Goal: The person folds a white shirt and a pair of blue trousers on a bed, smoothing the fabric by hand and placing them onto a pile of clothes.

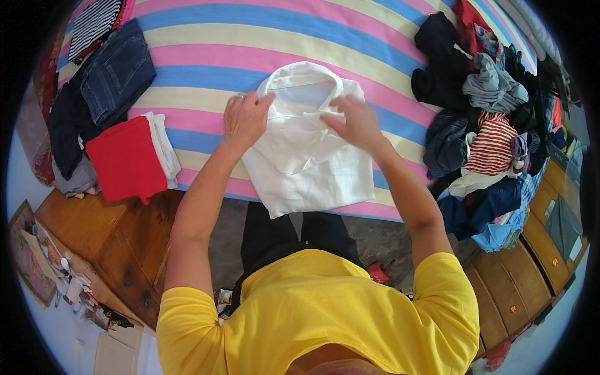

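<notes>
A white collared shirt point(312, 181) lies folded in front of me at the near edge of the bed, its collar at the far end. My left hand point(244, 122) is at the left side of the collar, its fingers curled and its thumb against the cloth, closed on the shirt's edge. Over the right side of the collar is my right hand point(357, 125), slightly blurred. Its thumb and forefinger are apart, close to or touching the fabric; its other fingers are partly hidden.
Red folded cloth point(122, 159) lies at the left, beside folded jeans point(119, 72) and dark clothes. A jumbled heap holds a grey garment point(494, 87) and a striped red-and-white garment point(492, 145) at the right. Wooden cabinets point(119, 244) stand below the striped bedsheet point(206, 37).
</notes>
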Action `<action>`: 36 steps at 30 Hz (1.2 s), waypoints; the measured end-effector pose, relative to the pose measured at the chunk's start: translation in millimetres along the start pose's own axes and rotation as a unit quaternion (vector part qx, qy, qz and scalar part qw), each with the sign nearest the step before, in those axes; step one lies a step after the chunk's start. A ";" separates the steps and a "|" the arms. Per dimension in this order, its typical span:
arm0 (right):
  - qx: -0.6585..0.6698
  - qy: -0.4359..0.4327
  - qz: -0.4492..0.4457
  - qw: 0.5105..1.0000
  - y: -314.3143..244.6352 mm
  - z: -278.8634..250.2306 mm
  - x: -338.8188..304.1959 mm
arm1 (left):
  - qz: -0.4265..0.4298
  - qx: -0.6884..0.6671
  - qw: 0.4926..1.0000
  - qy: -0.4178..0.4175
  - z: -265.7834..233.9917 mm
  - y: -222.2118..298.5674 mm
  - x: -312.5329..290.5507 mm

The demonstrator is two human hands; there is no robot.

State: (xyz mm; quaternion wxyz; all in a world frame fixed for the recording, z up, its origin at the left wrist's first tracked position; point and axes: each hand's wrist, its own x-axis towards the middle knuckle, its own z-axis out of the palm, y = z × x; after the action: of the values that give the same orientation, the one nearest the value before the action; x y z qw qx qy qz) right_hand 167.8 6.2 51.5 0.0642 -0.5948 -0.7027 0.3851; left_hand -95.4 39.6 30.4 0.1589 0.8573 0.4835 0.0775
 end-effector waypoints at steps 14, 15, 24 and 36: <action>-0.088 -0.058 -0.156 0.982 15.1 24.0 -20.8 | 0.091 -0.112 0.979 -0.144 3.7 5.4 -22.2; -0.089 -0.079 -0.139 0.983 15.0 24.2 -18.6 | 0.056 -0.075 0.982 -0.167 5.6 6.5 -22.7; -0.155 0.081 -0.114 0.978 11.7 22.4 26.5 | -0.006 -0.077 0.993 -0.087 13.5 -8.5 1.3; -0.136 0.090 -0.125 0.979 10.2 36.4 60.4 | 0.049 -0.002 0.988 -0.149 21.9 -18.7 29.8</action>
State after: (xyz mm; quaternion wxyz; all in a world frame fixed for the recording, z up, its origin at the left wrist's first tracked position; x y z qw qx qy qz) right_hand 138.7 42.7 -2.3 0.0932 -0.5374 -0.8087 0.2201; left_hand -88.7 69.8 2.7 0.2269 0.8816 0.4116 -0.0422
